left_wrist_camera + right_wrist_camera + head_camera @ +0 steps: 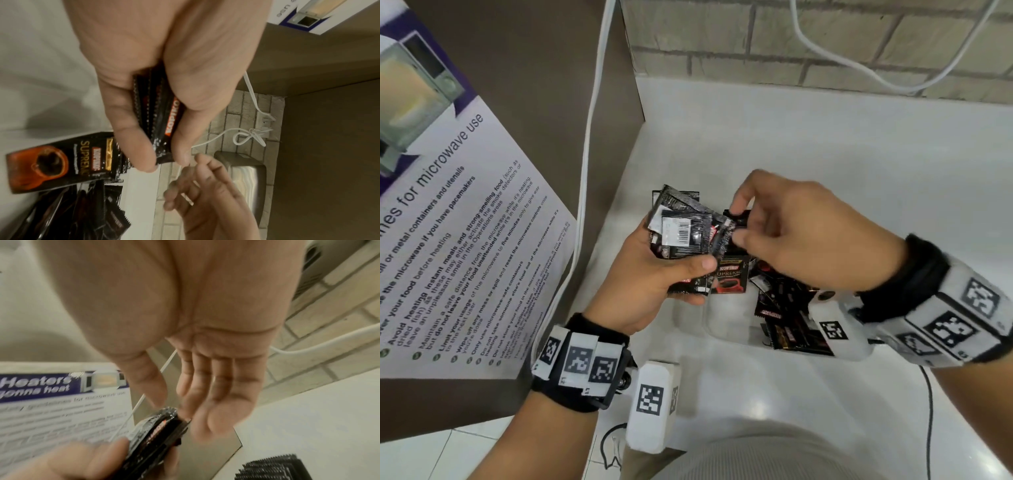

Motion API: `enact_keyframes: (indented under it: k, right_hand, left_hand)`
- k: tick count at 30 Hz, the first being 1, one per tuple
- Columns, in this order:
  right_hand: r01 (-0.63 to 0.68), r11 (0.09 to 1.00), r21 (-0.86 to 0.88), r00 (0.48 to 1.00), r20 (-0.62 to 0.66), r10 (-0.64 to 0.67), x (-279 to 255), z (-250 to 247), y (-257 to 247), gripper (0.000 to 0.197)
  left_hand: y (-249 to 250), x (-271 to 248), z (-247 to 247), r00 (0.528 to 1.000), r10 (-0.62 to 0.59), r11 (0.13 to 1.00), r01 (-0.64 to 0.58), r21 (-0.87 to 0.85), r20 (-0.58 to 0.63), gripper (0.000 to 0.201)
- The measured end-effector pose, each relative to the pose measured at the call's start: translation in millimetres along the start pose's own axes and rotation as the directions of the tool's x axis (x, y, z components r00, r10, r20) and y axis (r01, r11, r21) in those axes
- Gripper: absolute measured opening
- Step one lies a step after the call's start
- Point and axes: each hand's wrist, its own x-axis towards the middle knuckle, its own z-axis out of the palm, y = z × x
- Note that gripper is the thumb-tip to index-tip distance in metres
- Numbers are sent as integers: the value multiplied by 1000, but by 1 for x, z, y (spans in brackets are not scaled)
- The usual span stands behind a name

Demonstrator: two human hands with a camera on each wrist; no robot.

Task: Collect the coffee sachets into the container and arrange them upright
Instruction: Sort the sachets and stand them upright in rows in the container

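Head view: left hand (654, 274) grips a stack of sachets (685, 236), thumb across the front, fingers curled behind. Top one shows its back side with a barcode. Stack is held in the air over the white counter (825, 164), above the left end of the container (722, 325).

Right hand (801, 233) is at the stack's right edge. Thumb and forefinger look close to the corner of the top sachet, but the head view doesn't settle whether they pinch it.

Right wrist view adds this: the right hand's fingers (216, 386) are straight and relaxed, palm open, fingertips just beside the stack's top edge, nothing held. Stack seen edge-on here, several sachets thick.

Left wrist view shows the grip from below: thumb and fingers clamp the stack's lower end, serrated edges fanned out. It also shows a red-and-black sachet (59, 162) lying face up below the hand, with more dark sachets (82, 211) under it. In the head view those are loose in the clear container, lying at mixed angles, none clearly upright.

Only the head view shows the microwave notice (465, 222) at left and the white cable (589, 137) running down beside it. Left wrist view alone shows a metal appliance (242, 178) by the brick wall (236, 105).
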Motion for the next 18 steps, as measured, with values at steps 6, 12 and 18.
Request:
enact_keyframes:
  k: [6,12,18]
  right_hand:
    - [-55,969,241,991,-103,82,-3,9,5,40]
    - [-104,928,358,981,-119,156,-10,15,23,29]
    - [-124,879,460,970,-133,206,-12,11,29,15]
  left_hand:
    - [1,-1,21,995,31,998,-36,56,93,43]
    - [11,-3,34,993,-115,988,114,-103,-1,43]
    - [9,-2,33,986,-165,975,159,-158,-27,29]
